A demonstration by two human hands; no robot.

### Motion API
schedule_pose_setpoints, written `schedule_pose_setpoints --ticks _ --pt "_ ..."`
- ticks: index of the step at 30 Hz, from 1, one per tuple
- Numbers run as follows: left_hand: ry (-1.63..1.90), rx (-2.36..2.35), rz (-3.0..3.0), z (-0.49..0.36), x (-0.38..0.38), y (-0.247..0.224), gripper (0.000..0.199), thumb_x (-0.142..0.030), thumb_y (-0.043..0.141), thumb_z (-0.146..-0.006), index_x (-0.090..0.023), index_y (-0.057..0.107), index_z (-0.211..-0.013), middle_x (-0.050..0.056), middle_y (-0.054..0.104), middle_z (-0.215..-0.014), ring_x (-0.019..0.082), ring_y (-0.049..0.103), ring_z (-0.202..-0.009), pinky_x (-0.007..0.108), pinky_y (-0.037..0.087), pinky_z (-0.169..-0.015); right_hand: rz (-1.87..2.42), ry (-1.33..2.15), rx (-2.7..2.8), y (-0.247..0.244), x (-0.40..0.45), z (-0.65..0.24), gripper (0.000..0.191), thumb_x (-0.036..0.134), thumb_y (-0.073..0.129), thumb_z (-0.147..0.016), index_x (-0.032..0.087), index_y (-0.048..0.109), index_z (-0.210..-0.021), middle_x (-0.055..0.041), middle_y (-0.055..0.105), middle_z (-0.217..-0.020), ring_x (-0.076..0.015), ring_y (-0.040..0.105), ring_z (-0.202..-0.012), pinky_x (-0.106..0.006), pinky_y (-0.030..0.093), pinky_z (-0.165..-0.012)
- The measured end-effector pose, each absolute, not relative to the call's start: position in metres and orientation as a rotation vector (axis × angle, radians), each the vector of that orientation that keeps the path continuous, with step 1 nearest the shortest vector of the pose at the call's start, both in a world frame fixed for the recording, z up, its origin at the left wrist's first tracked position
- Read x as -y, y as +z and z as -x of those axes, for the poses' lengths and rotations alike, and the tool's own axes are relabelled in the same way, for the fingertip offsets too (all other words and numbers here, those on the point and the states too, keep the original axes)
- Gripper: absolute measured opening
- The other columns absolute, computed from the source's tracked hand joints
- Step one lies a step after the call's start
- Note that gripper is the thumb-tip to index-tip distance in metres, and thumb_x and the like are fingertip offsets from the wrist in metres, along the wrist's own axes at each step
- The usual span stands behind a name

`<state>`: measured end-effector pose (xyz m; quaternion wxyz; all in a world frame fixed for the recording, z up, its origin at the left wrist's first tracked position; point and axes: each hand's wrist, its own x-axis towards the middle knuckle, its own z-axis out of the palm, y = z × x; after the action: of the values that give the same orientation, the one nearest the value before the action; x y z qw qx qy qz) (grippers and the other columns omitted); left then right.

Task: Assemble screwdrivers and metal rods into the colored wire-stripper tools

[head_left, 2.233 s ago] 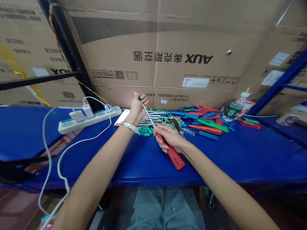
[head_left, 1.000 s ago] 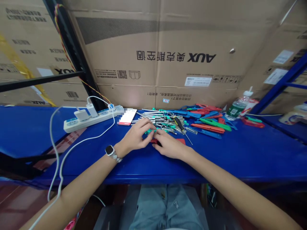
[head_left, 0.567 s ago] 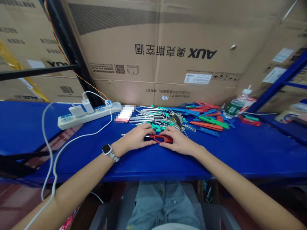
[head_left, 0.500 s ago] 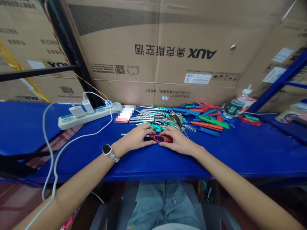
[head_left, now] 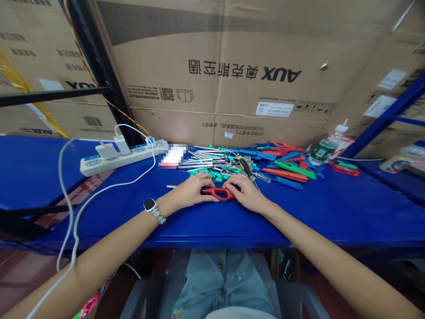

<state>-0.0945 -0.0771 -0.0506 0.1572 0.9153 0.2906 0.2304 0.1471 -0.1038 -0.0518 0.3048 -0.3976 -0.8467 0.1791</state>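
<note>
A long-nosed lighter with a red looped handle (head_left: 219,193) lies crosswise low over the blue table, its metal tube pointing left. My left hand (head_left: 194,191) is closed around the lighter where the handle meets the tube, so that part is hidden. With bent fingers, my right hand (head_left: 248,193) grips the handle's right end and covers it. Just beyond both hands lies a heap of metal lighter tubes with green parts (head_left: 212,166). A black-and-yellow screwdriver (head_left: 245,168) rests on the heap's right side.
Red, blue and green plastic handle shells (head_left: 285,175) are piled at the back right, near a bottle (head_left: 323,148). A white power strip (head_left: 133,155) and its cables occupy the left. Cardboard boxes (head_left: 212,102) stand behind the blue table (head_left: 212,232).
My right hand has shifted its grip slightly on the handle's right end, fingers now bent over it. My left hand keeps its hold; the lighter has barely moved.
</note>
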Motion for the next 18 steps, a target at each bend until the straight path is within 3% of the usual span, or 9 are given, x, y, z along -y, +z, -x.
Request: schedule_pose_setpoints --ticks 3,6,11,14,18 --pt "0.662 -0.836 -2.609 0.095 0.077 -0.049 0.028 -0.048 0.072 -0.091 -0.021 0.069 -0.099 0.005 0.065 -0.095 0.024 0.059 -0.095 0.037 0.049 -0.081 1.044 0.453 2.274 -0.05 0.105 -0.149 0.021 0.037 0.057 -0.1 0.02 0.07 -0.1 -0.0066 0.07 -0.096 -0.0222 0.06 -0.093 -0.04 0.046 -0.089" --pt "0.637 -0.822 -2.585 0.101 0.075 -0.044 0.025 -0.043 0.073 -0.09 -0.021 0.07 -0.101 0.006 0.067 -0.097 0.023 0.062 -0.093 0.038 0.051 -0.082 1.059 0.386 2.347 -0.047 0.112 -0.148 0.028 0.042 0.068 -0.093 0.022 0.069 -0.112 -0.008 0.068 -0.106 -0.0247 0.06 -0.102 -0.043 0.047 -0.093" --pt "0.574 -0.78 -2.521 0.111 0.068 -0.038 0.018 -0.036 0.067 -0.095 -0.02 0.073 -0.101 0.006 0.07 -0.096 0.02 0.065 -0.087 0.035 0.052 -0.079 1.069 0.319 2.428 -0.044 0.117 -0.144 0.032 0.045 0.066 -0.095 0.022 0.068 -0.117 -0.0094 0.065 -0.11 -0.0253 0.059 -0.105 -0.043 0.048 -0.093" --pt "0.571 -0.811 -2.526 0.113 0.068 -0.039 0.018 -0.036 0.064 -0.096 -0.019 0.072 -0.098 0.006 0.07 -0.096 0.02 0.065 -0.087 0.034 0.052 -0.078 1.11 0.25 2.464 -0.044 0.115 -0.141 0.039 0.05 0.068 -0.092 0.021 0.068 -0.117 -0.0096 0.062 -0.108 -0.0252 0.059 -0.099 -0.043 0.049 -0.088" --pt "0.546 -0.864 -2.556 0.114 0.068 -0.043 0.017 -0.035 0.064 -0.096 -0.019 0.07 -0.098 0.007 0.068 -0.097 0.02 0.064 -0.086 0.034 0.052 -0.077 1.062 0.231 2.494 -0.044 0.115 -0.137 0.028 0.045 0.063 -0.097 0.019 0.065 -0.108 -0.0095 0.061 -0.105 -0.0249 0.057 -0.099 -0.042 0.049 -0.088"
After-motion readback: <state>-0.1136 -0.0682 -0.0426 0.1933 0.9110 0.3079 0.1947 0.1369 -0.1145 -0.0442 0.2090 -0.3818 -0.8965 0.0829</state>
